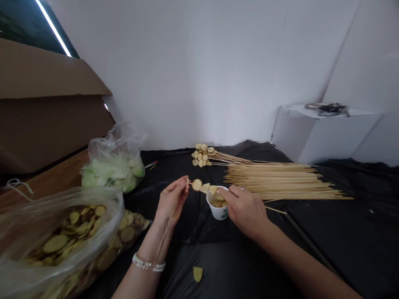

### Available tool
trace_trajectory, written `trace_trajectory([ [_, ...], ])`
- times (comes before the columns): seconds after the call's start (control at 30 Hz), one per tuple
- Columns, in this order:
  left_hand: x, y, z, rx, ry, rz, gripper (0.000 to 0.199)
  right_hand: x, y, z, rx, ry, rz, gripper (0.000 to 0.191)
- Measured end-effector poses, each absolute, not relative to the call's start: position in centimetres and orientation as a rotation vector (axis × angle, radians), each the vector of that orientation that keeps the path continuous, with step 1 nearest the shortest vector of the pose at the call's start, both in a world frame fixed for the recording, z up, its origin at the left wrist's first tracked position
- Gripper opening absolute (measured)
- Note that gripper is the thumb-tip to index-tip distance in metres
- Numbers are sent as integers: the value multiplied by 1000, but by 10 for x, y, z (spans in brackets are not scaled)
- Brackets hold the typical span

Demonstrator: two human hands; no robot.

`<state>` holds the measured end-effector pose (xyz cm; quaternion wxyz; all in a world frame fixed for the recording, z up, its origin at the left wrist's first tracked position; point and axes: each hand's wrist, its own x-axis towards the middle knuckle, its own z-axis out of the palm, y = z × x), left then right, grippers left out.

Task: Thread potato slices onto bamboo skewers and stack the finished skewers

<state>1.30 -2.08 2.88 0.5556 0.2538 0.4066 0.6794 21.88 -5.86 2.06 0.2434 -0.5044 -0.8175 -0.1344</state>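
Note:
My right hand (248, 211) is closed around a thin wooden skewer (276, 210), whose bare end sticks out to the right behind the hand. A few pale potato slices (196, 184) are threaded along its left part. At the skewer's left tip, my left hand (172, 199) pinches another potato slice (187, 180), mostly hidden by the fingers. Just under the skewer, beside my right hand, stands a white paper cup (219, 214) with slices inside. One loose potato slice (197, 274) lies on the black cover nearer to me.
A big clear bag of potato slices (108, 247) stands open at the left, with a bag of pale green vegetable (113, 171) behind it. Bare skewers (285, 182) lie spread at the right, next to several filled skewers (202, 155). A white box (302, 133) stands behind.

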Motion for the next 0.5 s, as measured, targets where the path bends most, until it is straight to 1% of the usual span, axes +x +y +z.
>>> trace_trajectory([
  [0.27, 19, -24, 29, 594, 972, 1587, 10, 216, -59, 16, -1353, -2242, -448, 33],
  [0.43, 19, -24, 31, 578, 933, 1585, 6, 219, -56, 17, -1380, -2202, -384, 32],
  [0.5, 19, -24, 30, 572, 922, 1567, 9, 220, -55, 18, -1387, -2209, -371, 30],
])
